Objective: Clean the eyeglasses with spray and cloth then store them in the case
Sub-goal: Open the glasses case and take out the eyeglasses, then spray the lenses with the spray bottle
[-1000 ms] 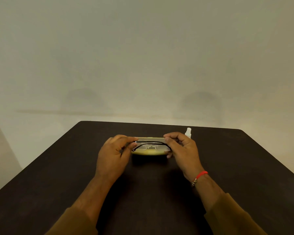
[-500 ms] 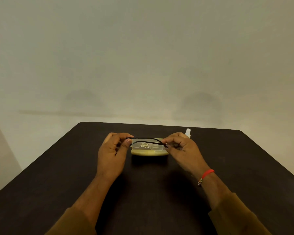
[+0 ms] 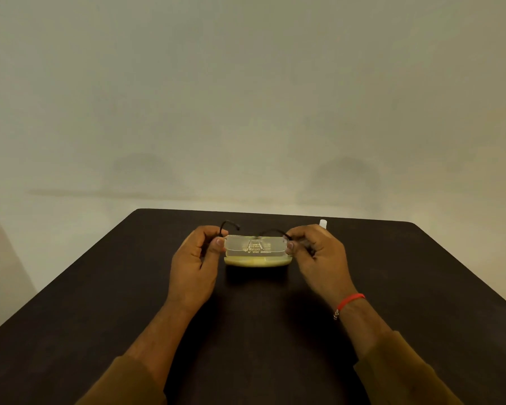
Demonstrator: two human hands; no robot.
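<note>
My left hand (image 3: 196, 258) and right hand (image 3: 316, 252) apart, each pinching one end of thin black-armed clear-lens eyeglasses (image 3: 272, 231), held just over pale yellow plastic case (image 3: 257, 261) on dark table (image 3: 257, 331); small white spray bottle (image 3: 322, 223) behind right hand.

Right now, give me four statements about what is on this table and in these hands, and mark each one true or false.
1. Both hands, the left hand and the right hand, hold the eyeglasses, one at each end. True.
2. The spray bottle stands beside the left hand. False: it stands just beyond the right hand, near the far edge of the table.
3. The yellowish case lies on the table, below the held eyeglasses. True.
4. The red band is on the left wrist. False: it is on the right wrist.
</note>
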